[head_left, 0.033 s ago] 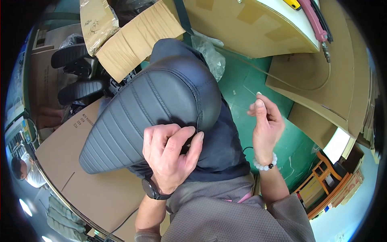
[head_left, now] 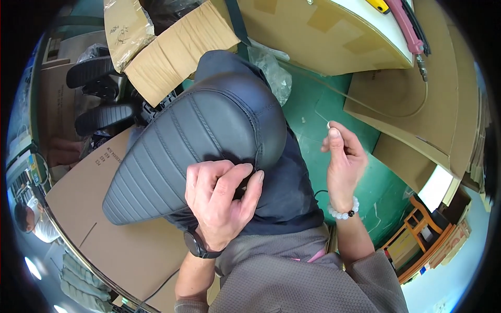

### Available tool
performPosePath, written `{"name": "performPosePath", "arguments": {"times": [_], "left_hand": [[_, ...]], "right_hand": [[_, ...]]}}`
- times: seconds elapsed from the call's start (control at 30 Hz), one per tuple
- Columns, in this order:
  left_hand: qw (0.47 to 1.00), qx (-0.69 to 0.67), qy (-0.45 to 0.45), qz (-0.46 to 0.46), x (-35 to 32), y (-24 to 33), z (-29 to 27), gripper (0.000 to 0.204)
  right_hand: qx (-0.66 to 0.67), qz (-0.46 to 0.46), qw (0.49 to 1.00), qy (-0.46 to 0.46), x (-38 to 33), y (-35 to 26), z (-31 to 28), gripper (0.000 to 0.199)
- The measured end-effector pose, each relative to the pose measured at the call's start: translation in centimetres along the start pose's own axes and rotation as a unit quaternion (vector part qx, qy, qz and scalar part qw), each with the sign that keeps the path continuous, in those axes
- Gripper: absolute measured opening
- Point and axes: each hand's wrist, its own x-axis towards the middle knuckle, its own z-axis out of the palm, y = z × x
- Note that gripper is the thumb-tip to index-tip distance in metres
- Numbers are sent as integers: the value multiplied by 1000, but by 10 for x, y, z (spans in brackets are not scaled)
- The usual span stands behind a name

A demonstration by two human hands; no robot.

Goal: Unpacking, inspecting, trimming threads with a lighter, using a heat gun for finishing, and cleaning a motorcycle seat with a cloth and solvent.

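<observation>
A black ribbed saddle-shaped seat [head_left: 182, 151] lies tilted on a dark blue cloth [head_left: 292, 193] over my lap. My left hand [head_left: 219, 201], with a black watch at the wrist, grips the seat's near edge, fingers curled over the rim. To the right, my right hand [head_left: 342, 161] is raised over the green surface [head_left: 323, 104], with a white bead bracelet on its wrist. Its thumb and forefinger pinch the end of a thin pale thread [head_left: 327, 125]. The two hands are apart.
Cardboard sheets [head_left: 125, 250] lie under and left of the seat, and cardboard boxes [head_left: 323, 36] stand behind. Other black seats [head_left: 99, 117] are stacked at far left. A red tool [head_left: 409, 31] rests at top right. Another person [head_left: 31, 224] is at the left rim.
</observation>
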Motion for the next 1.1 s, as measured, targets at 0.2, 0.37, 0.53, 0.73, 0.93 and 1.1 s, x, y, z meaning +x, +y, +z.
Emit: {"name": "performPosePath", "arguments": {"times": [0.2,0.37,0.53,0.73,0.93,1.1], "left_hand": [[1000,-15,11,-5,5,5,-3,29],[1000,-13,-5,-10,8,8,-4,19],[999,-40,-3,-27,4,4,-10,15],[996,-15,-91,-1,3,3,-19,16],[998,-35,47,15,-9,6,-8,16],[995,-68,74,-15,-35,1,-41,34]], "right_hand": [[-141,-126,982,-24,11,15,-18,36],[-33,8,999,12,22,48,-15,77],[-81,30,996,1,29,78,-29,20],[-192,-119,973,-45,25,60,-23,14],[-182,-212,936,-214,56,134,-51,11],[-326,-108,888,-305,-32,79,-78,24]]}}
